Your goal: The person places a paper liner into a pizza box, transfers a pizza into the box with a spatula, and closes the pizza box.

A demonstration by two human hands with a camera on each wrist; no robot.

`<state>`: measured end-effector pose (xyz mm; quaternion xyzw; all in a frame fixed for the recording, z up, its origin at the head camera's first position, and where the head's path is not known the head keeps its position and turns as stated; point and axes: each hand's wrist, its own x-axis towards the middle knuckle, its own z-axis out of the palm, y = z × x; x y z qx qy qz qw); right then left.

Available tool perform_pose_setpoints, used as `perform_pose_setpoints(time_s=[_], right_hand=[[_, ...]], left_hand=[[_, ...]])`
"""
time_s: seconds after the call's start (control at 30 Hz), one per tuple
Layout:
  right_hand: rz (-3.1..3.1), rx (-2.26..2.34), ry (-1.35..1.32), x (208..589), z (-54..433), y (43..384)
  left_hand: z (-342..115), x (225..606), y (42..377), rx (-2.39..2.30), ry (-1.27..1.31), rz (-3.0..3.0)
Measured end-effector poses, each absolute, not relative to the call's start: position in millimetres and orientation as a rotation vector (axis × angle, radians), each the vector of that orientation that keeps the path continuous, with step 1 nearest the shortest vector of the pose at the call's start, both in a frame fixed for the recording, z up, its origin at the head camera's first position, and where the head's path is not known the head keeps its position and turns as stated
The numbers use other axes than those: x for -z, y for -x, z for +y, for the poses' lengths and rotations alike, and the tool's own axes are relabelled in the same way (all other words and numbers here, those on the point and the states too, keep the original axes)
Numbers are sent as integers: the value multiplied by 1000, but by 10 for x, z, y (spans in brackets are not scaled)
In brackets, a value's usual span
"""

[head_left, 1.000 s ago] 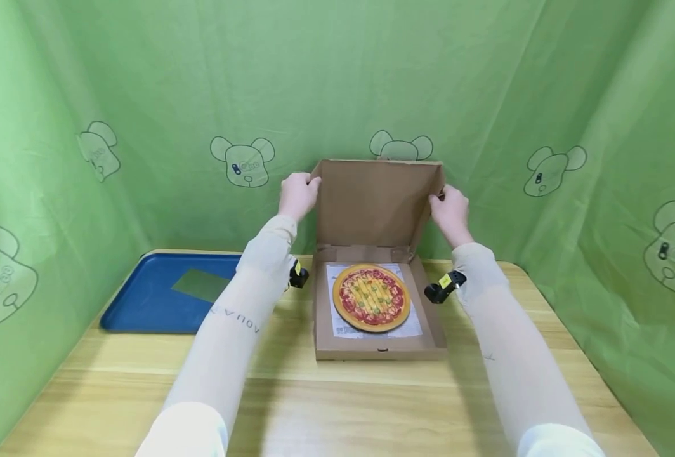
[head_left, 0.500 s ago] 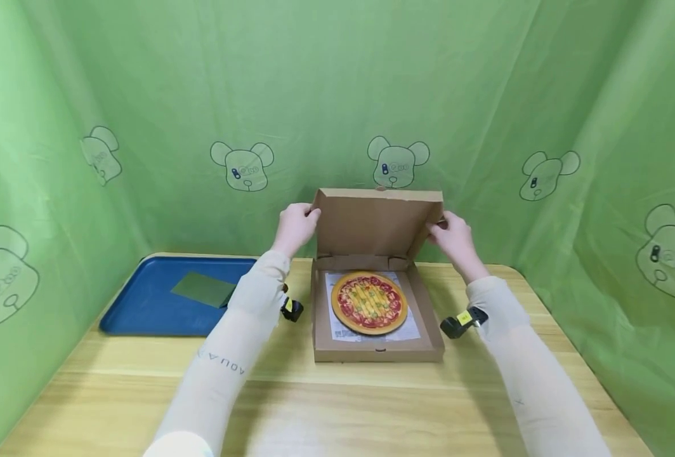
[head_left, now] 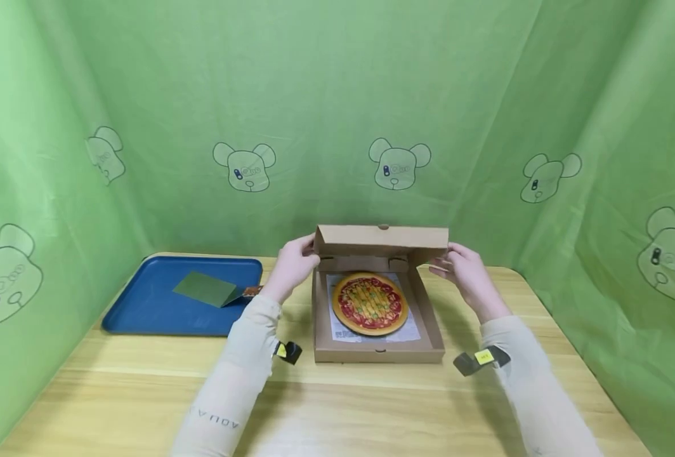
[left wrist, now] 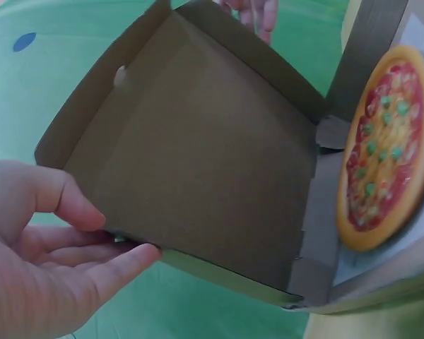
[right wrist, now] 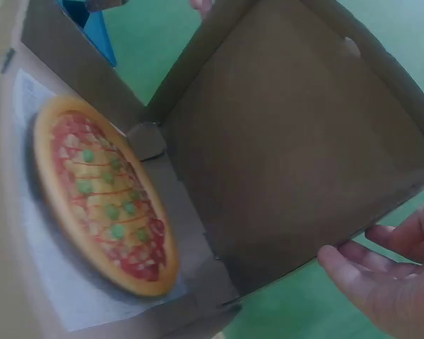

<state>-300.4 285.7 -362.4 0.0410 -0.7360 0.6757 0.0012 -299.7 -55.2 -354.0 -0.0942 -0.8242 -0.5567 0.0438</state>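
A brown cardboard pizza box (head_left: pixel 377 355) lies on the table with its lid (head_left: pixel 383 235) partly raised, tilted over the back of the base. Inside, a round pizza (head_left: pixel 370 304) with red, yellow and green topping rests on a white printed sheet (head_left: pixel 343 333). My left hand (head_left: pixel 293 266) holds the lid's left side edge, thumb and fingers close around it in the left wrist view. At the opposite edge, my right hand (head_left: pixel 470 274) grips the lid with thumb and fingertips (right wrist: pixel 339 268). The lid hides part of the right fingers in the head view.
Left of the box sits a blue tray (head_left: pixel 143 311) bearing a folded green card (head_left: pixel 206 289) and a small brown-red item (head_left: pixel 252 291), partly behind my left hand. Green curtains (head_left: pixel 326 95) enclose the wooden table (head_left: pixel 337 406) at the back and sides.
The lid has come down and forward from nearly upright, with both hands lowering along with it. Pizza and box base stay in place; more of the tray's right end shows.
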Motion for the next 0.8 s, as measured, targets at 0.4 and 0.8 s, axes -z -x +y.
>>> perform_pose_setpoints(time_s=[0.4, 0.8], right_hand=[[-2208, -2427, -93, 3905, 3009, 2690], [-2572, -2098, -124, 4126, 3001, 2513]], left_hand=[[-784, 3895, 2583, 1963, 597, -2635], [-841, 4080, 2442, 2012, 633, -2753]])
